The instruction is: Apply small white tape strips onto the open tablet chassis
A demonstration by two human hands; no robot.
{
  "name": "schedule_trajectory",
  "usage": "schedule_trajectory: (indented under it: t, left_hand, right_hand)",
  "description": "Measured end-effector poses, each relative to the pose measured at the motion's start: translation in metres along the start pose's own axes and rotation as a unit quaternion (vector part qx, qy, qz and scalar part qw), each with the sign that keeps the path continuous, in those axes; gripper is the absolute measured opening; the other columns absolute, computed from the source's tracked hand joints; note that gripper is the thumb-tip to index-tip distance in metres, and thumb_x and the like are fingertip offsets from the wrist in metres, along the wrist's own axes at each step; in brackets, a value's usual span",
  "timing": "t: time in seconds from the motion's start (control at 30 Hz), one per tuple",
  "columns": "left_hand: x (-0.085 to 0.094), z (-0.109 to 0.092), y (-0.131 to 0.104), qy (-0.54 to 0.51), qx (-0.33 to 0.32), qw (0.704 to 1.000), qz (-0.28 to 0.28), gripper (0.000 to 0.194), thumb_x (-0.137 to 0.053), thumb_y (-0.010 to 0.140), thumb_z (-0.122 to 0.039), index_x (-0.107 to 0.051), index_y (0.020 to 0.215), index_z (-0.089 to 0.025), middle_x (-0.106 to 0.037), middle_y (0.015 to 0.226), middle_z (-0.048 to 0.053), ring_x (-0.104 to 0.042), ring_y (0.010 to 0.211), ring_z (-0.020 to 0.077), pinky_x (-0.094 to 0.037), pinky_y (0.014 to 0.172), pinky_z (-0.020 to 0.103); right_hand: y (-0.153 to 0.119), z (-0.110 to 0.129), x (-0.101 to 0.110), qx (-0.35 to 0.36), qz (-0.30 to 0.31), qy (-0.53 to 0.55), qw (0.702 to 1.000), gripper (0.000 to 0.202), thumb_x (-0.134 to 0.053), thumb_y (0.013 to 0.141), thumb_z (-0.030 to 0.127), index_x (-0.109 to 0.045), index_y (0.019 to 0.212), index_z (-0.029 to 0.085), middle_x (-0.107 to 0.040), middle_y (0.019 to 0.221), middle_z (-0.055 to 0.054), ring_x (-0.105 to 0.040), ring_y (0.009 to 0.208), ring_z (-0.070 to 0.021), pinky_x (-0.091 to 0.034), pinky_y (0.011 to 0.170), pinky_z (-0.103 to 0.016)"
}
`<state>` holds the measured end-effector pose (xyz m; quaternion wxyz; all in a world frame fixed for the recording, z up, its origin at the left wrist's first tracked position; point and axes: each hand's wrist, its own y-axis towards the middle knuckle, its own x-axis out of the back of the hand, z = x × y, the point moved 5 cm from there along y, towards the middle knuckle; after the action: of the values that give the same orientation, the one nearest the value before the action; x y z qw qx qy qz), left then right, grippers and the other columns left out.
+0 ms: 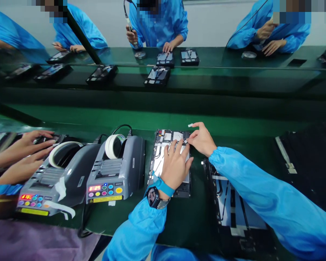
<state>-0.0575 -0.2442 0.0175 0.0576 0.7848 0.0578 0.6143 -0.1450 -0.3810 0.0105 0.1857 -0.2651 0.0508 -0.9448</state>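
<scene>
Counting across the near bench gave 2 tape dispensers: 1 grey unit (116, 170) just left of the open device, with a white tape roll (113, 145) on top, and a 2nd dispenser (57, 177) further left carrying its own roll (62, 150). Saw 1 opened tablet chassis (163, 152) lying flat on the green belt (97, 119), directly under both hands. Lay spread and flat, the left hand (176, 165), fingers released and pressing on the silver inner plate, with a blue-strapped watch (154, 197) at the wrist. Pinched at the chassis's upper right corner, the right hand (202, 139), thumb and forefinger closed on a small white tape strip (185, 141), fingertips almost touching those of the left hand. Stuck up from a raised finger of that same hand, 1 more small white strip (190, 125). Rested just right of the chassis, partly under the right sleeve, 1 dark tray (233, 214) holding another opened device.

Reached in from the left edge, 2 hands of a co-worker (24, 148), resting on a dark device beside the 2nd dispenser.

Sat along the far side, 3 people in blue coats. Held 1 device apiece, roughly 6 black trays (157, 76) on the far belt, though too small to tell more.
</scene>
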Motion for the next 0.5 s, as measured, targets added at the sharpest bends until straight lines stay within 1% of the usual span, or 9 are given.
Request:
schedule_trajectory:
  t: [0.27, 0.4, 0.5]
  left_hand:
    - [0.0012, -0.0005, 0.0002, 0.004, 0.002, 1.0, -0.002, 0.05, -0.053, 0.106, -0.036, -0.054, 0.152, -0.016, -0.048, 0.16, 0.015, -0.04, 0.146, 0.0399, -0.04, 0.115, 0.064]
    - [0.0015, -0.0007, 0.0, 0.002, 0.001, 1.0, 0.002, 0.051, -0.052, 0.106, -0.036, -0.053, 0.153, -0.016, -0.047, 0.16, 0.015, -0.04, 0.147, 0.0398, -0.04, 0.116, 0.064]
    - [0.0015, -0.0003, -0.0002, 0.003, -0.002, 1.0, -0.003, 0.051, -0.052, 0.106, -0.036, -0.053, 0.153, -0.016, -0.047, 0.16, 0.016, -0.039, 0.147, 0.0399, -0.04, 0.115, 0.064]
  right_hand:
    - [-0.002, 0.0045, -0.0003, -0.004, -0.007, -0.049, 0.999, 0.057, -0.072, 0.071, 0.007, -0.047, 0.12, 0.022, -0.065, 0.072, 0.007, -0.066, 0.077, -0.0184, -0.046, 0.075, -0.029]
    - [-0.0015, 0.0027, -0.0004, 0.004, -0.01, -0.068, 0.998, 0.055, -0.073, 0.073, 0.01, -0.047, 0.121, 0.022, -0.067, 0.074, 0.007, -0.066, 0.078, -0.0185, -0.046, 0.077, -0.03]
    - [-0.0004, -0.001, 0.0024, 0.007, -0.02, -0.071, 0.997, 0.055, -0.076, 0.073, 0.014, -0.048, 0.119, 0.022, -0.067, 0.075, 0.006, -0.066, 0.078, -0.0187, -0.047, 0.077, -0.031]
